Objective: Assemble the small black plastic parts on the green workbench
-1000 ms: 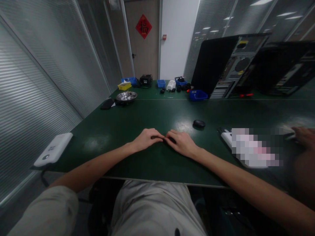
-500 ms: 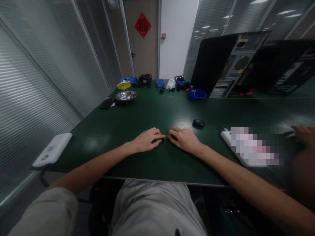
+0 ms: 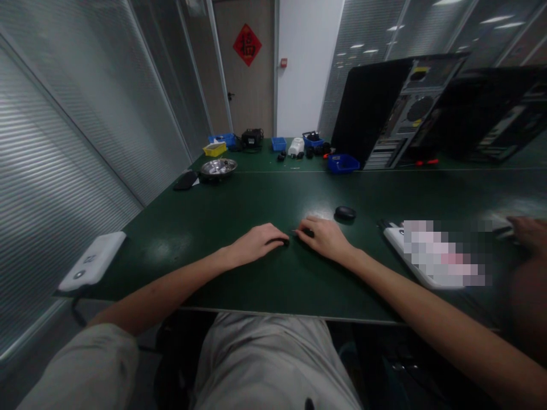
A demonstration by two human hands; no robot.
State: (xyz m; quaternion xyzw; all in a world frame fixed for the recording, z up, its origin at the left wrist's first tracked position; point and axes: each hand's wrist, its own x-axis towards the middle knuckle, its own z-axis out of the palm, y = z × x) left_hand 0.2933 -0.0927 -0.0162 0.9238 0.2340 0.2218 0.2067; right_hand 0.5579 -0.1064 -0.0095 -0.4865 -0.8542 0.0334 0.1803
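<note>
Above the green tabletop (image 3: 252,296), my left hand (image 3: 258,241) is closed in a pinch, its fingers pointing right. A small black piece (image 3: 285,242) pokes out at its fingertips; its kind is too small to make out. Across a narrow gap, my right hand (image 3: 322,234) is also pinched shut. From its fingertips a thin, light-coloured tip (image 3: 294,231) sticks out toward the left, and something dark shows within the curled fingers. A black computer mouse (image 3: 345,213) lies just beyond my right hand, apart from it.
To the right are a white device (image 3: 410,256), partly pixelated, and another person's hand (image 3: 527,232). A white box (image 3: 92,261) sits at the left edge. Farther back stand a metal bowl (image 3: 219,167), a blue bin (image 3: 343,164) and a computer case (image 3: 376,108).
My hands have drawn slightly apart; their fingertips were nearly touching. My right hand has shifted a little up and away, and the thin tip at its fingers now shows.
</note>
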